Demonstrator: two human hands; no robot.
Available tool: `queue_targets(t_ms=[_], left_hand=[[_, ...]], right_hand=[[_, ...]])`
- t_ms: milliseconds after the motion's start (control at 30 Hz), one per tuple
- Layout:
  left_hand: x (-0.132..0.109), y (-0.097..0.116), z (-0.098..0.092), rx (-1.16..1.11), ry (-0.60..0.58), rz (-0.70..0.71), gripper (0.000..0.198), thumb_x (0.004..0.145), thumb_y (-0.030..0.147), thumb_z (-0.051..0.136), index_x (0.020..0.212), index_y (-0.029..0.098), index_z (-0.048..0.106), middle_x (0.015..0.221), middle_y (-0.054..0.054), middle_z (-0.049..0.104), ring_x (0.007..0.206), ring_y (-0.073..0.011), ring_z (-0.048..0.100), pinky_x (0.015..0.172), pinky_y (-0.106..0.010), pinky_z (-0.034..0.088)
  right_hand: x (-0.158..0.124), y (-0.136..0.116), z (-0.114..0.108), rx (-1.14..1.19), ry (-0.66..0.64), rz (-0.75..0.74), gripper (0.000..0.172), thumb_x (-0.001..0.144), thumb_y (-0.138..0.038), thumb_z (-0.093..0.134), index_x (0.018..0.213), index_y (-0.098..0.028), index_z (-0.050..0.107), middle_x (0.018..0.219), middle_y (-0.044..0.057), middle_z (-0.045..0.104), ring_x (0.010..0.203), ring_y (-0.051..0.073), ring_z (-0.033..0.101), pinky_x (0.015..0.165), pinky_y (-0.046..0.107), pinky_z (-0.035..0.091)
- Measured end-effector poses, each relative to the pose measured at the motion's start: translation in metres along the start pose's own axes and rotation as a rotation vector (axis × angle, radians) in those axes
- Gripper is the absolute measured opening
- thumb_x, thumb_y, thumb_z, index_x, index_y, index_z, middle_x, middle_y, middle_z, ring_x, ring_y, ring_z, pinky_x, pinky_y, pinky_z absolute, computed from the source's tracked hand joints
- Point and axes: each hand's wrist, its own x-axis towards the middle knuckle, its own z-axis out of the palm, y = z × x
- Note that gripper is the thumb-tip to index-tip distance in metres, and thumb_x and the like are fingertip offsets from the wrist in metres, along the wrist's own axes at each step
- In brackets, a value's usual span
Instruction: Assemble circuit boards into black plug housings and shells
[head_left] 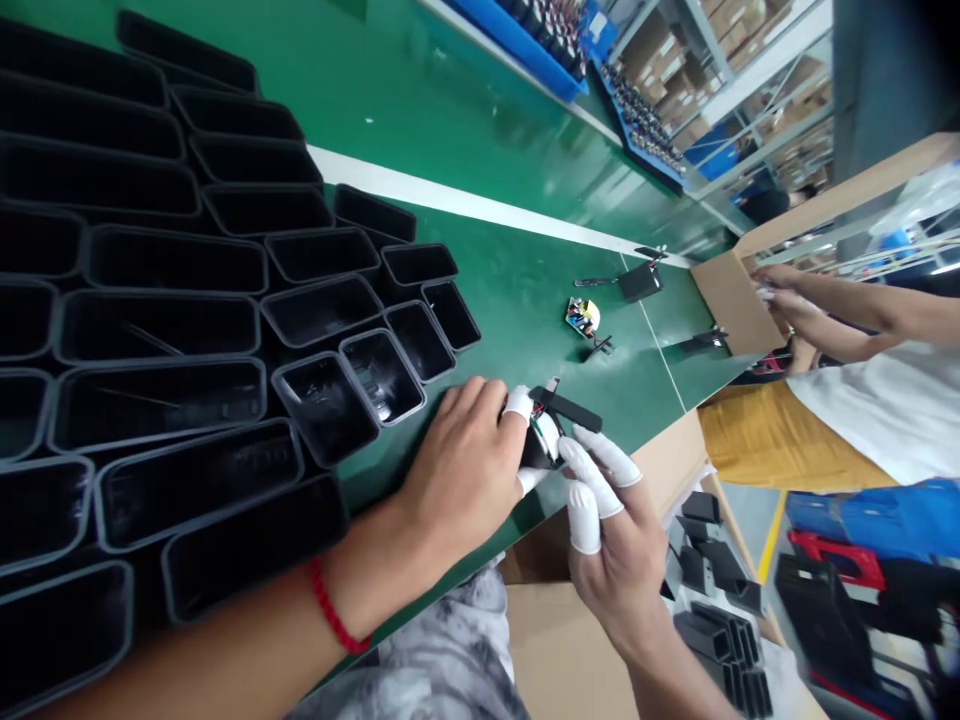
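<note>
My left hand (469,455) is closed around a black plastic power adapter case (532,452) at the table's near edge. White finger cots cover its thumb and index fingertips. A white-wrapped circuit board (548,432) sticks out of the case's open end, and a black end plate (568,408) hangs from it by thin wires. At the board's right side is my right hand (615,510), with white cots on several bent fingers. Its fingertips press the white wrap, and the thumb sits slightly lower. How far the board sits inside is hidden.
Many open black cases (176,260) cover the green table (480,250) at left. Beyond my hands lie a loose circuit board (583,316) and a black adapter (640,282). A co-worker's hands (787,295) are at a cardboard box (739,305). Another box (667,465) holds black cases.
</note>
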Motion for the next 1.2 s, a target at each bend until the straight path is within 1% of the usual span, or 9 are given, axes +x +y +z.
queue_targets(t_ms=[300,533,600,667,767,933,1000,1100,1200], left_hand=[[0.002,0.002,-0.001,-0.005,0.000,0.001,0.026,0.073,0.020,0.081,0.089,0.013,0.062,0.091,-0.010,0.061,0.087,-0.0309,0.056,0.076,-0.045,0.054],[0.002,0.001,-0.004,-0.003,-0.048,0.015,0.016,0.077,0.009,0.070,0.090,0.013,0.061,0.092,-0.011,0.061,0.088,-0.0314,0.055,0.077,-0.046,0.054],[0.001,0.000,-0.005,-0.002,-0.061,0.009,0.018,0.077,0.013,0.072,0.092,0.013,0.061,0.093,-0.011,0.061,0.088,-0.0314,0.055,0.078,-0.046,0.054],[0.000,0.000,-0.004,0.005,-0.062,0.007,0.023,0.077,0.019,0.076,0.093,0.012,0.061,0.094,-0.012,0.061,0.089,-0.0316,0.054,0.079,-0.046,0.054],[0.000,-0.001,-0.003,0.026,-0.056,0.012,0.023,0.075,0.019,0.078,0.090,0.013,0.061,0.095,-0.012,0.061,0.089,-0.0316,0.054,0.080,-0.047,0.054],[-0.001,-0.001,-0.003,0.009,-0.060,0.007,0.025,0.075,0.016,0.077,0.094,0.012,0.061,0.097,-0.012,0.061,0.092,-0.0323,0.054,0.081,-0.047,0.054],[-0.001,-0.002,-0.004,-0.002,-0.071,0.009,0.025,0.075,0.014,0.076,0.095,0.012,0.061,0.097,-0.011,0.061,0.092,-0.0319,0.055,0.081,-0.047,0.054],[-0.001,-0.003,-0.005,-0.012,-0.082,0.008,0.020,0.077,0.015,0.075,0.092,0.013,0.062,0.096,-0.011,0.061,0.091,-0.0319,0.055,0.082,-0.048,0.054],[-0.001,-0.004,-0.004,-0.024,-0.077,0.009,0.017,0.077,0.014,0.073,0.088,0.014,0.061,0.097,-0.011,0.062,0.093,-0.0318,0.054,0.083,-0.048,0.054]], right_hand=[[0.000,-0.024,-0.006,-0.087,-0.111,0.114,0.051,0.103,-0.024,0.042,0.153,-0.023,0.036,0.150,0.014,0.042,0.136,0.028,0.047,0.106,0.049,0.049],[0.015,-0.024,0.005,0.067,-0.105,0.192,0.047,0.102,-0.027,0.045,0.149,-0.023,0.042,0.145,0.015,0.047,0.135,0.028,0.047,0.108,0.052,0.046],[0.016,-0.023,0.001,0.163,-0.045,0.270,0.039,0.102,-0.026,0.045,0.140,-0.024,0.053,0.141,0.013,0.053,0.133,0.028,0.050,0.106,0.052,0.048],[0.013,-0.021,-0.005,0.232,0.111,0.332,0.033,0.102,-0.023,0.044,0.128,-0.024,0.064,0.132,0.011,0.060,0.129,0.029,0.054,0.103,0.052,0.050],[0.006,-0.015,-0.011,0.221,0.225,0.272,0.034,0.100,-0.018,0.045,0.124,-0.026,0.067,0.129,0.009,0.062,0.124,0.029,0.058,0.104,0.053,0.049],[0.007,-0.005,0.001,0.131,-0.097,0.068,0.052,0.100,-0.026,0.046,0.152,-0.029,0.038,0.156,0.012,0.034,0.135,0.031,0.046,0.108,0.053,0.046],[0.010,-0.002,0.004,0.137,-0.196,0.051,0.058,0.100,-0.027,0.046,0.155,-0.028,0.030,0.156,0.013,0.032,0.139,0.032,0.040,0.111,0.056,0.043],[0.012,0.003,0.002,0.195,-0.190,0.026,0.054,0.101,-0.024,0.043,0.154,-0.028,0.034,0.151,0.012,0.042,0.138,0.029,0.043,0.112,0.052,0.043],[0.013,0.006,0.002,0.172,-0.133,-0.016,0.054,0.100,-0.024,0.042,0.154,-0.026,0.033,0.152,0.013,0.040,0.137,0.031,0.045,0.109,0.051,0.047]])
